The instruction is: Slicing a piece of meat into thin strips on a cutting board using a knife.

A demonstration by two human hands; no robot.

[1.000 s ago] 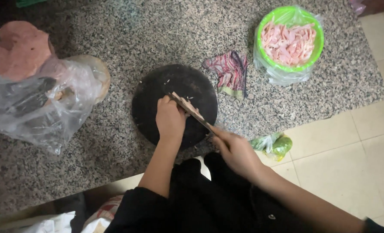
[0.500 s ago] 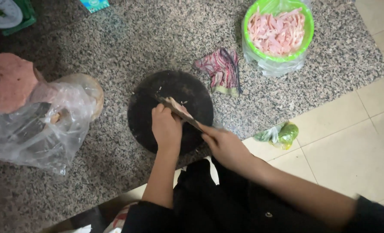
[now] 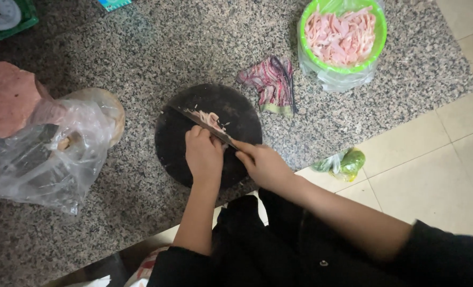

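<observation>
A round dark cutting board [image 3: 183, 143] lies on the speckled granite slab [image 3: 141, 53]. My left hand [image 3: 203, 154] rests on the board with fingers curled, pressing down on something hidden beneath it. My right hand [image 3: 263, 165] grips the handle of a knife [image 3: 202, 122], whose blade angles up to the left across the board beside my left fingers. Thin pink meat strips [image 3: 211, 119] lie along the blade's far side.
A green bowl lined with plastic [image 3: 377, 37] holds pink meat strips at the top right. A crumpled striped cloth [image 3: 271, 82] lies beside the board. At left sit a clear plastic bag [image 3: 40, 159] and a large pink meat block [image 3: 8, 98]. A small green bag [image 3: 345, 162] lies on the tiled floor.
The view has shifted, so things sit slightly lower right. The knife blade now lies farther up the board, with cut pink strips showing beside it. My left hand stays on the board.
</observation>
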